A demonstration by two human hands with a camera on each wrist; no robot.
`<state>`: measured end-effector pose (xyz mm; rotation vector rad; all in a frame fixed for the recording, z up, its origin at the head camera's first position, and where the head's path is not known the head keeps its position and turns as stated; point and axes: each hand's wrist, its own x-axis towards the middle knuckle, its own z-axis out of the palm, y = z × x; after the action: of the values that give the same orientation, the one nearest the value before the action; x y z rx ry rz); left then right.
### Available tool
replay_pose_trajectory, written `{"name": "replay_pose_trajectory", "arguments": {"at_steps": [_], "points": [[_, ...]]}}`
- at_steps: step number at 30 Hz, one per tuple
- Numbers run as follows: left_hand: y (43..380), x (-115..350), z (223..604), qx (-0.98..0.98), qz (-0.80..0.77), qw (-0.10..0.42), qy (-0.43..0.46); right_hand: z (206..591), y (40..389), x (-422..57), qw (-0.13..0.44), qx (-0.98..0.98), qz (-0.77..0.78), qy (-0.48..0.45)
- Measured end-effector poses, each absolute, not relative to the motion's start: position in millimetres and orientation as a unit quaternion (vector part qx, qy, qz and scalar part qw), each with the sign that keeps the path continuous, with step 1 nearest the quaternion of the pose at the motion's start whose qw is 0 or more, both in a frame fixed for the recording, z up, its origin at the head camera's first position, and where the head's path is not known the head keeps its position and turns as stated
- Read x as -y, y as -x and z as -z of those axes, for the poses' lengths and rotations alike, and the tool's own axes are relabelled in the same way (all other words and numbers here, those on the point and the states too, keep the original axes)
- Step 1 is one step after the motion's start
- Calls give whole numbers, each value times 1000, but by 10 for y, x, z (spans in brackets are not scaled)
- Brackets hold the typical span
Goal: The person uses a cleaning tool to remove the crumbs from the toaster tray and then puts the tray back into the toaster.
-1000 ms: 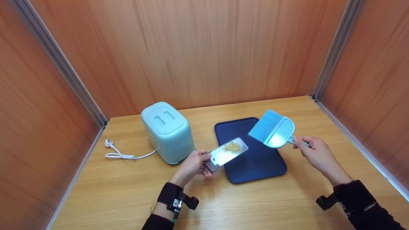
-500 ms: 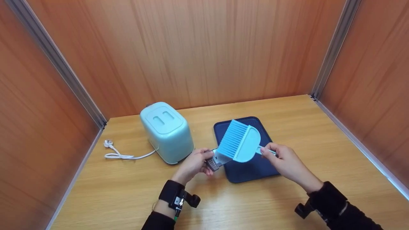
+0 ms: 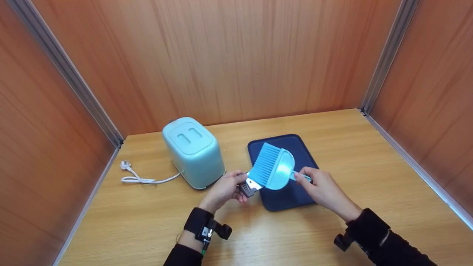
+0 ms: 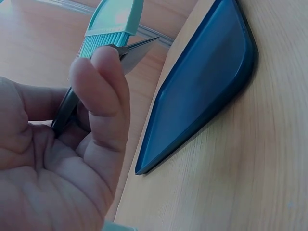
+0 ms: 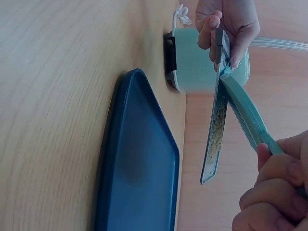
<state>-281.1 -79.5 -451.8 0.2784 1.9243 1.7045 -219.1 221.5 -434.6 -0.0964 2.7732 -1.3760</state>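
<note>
My left hand [image 3: 224, 187] pinches the grey handle end of a thin metal crumb tray [image 5: 209, 166], held out above a dark blue tray [image 3: 290, 197]. Yellowish crumbs [image 5: 217, 131] lie along its surface in the right wrist view; the head view hides them behind the brush. A light-blue brush [image 3: 283, 170] with a wide bristle head is gripped by its handle in my right hand [image 3: 327, 188]. Its bristles [image 3: 264, 164] overlap the crumb tray, with their tips close to the left thumb and the handle end.
A mint-green toaster [image 3: 197, 162] stands left of the blue tray, its white cord and plug [image 3: 126, 165] lying on the wooden table [image 3: 147, 218]. Wood-patterned panels [image 3: 240, 62] enclose the back and both sides.
My right hand has swung left with the brush, from beside the crumb tray to over it, bristles nearing the handle end. The left hand has stayed almost still.
</note>
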Motion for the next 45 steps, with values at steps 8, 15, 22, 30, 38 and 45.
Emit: {"name": "replay_pose_trajectory", "arguments": {"at_steps": [8,15,22,30,38,45], "points": [[2818,798,4542,-720,-626,276,-113,4368,2194,-2279,5,-917,398,26],[2826,787,4556,-726,-622,269,-115,4368,2184,-2346,-13,-931,363,25],[2849,755,4550,-738,-611,267,-108,4370,2170,-2440,-22,-945,327,18],[2872,697,4544,-766,-585,246,-106,4349,2148,-2564,-48,-957,284,15],[2861,662,4544,-781,-574,220,-111,4272,2133,-2696,-64,-942,330,5],[2847,658,4526,-790,-561,214,-121,4294,2170,-2617,-58,-918,393,-6]]}}
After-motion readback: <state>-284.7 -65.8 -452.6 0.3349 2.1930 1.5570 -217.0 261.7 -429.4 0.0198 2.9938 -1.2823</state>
